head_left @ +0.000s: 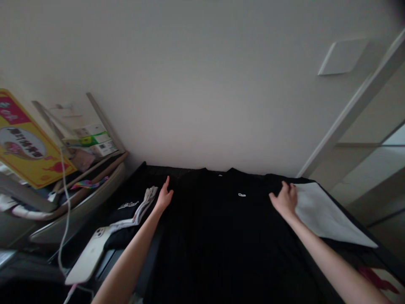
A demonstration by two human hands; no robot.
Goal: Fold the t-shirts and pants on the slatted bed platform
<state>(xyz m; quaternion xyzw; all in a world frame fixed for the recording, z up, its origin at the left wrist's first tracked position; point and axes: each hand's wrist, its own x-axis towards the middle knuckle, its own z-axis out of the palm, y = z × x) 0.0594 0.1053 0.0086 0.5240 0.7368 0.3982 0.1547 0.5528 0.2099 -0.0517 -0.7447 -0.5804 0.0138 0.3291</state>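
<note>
A black shirt [234, 228] lies spread on the dark surface, its collar towards the wall and a small white mark on the chest. At its left shoulder side is my left hand [165, 196], open, with a finger stretched out and the thumb apart. My right hand [285, 200] rests by the opposite shoulder, thumb and fingers spread and nothing visible between them. Under and beyond that hand lies a white cloth-like sheet [329, 213]. The dark fabric makes the shirt's lower edges hard to see.
Left of my left arm are folded dark and grey clothes [131, 215] and a white phone [87, 257] with a cable. A cushioned frame [104, 177] holds small packages beside a yellow sign [28, 143]. A wall [202, 84] rises behind the shirt.
</note>
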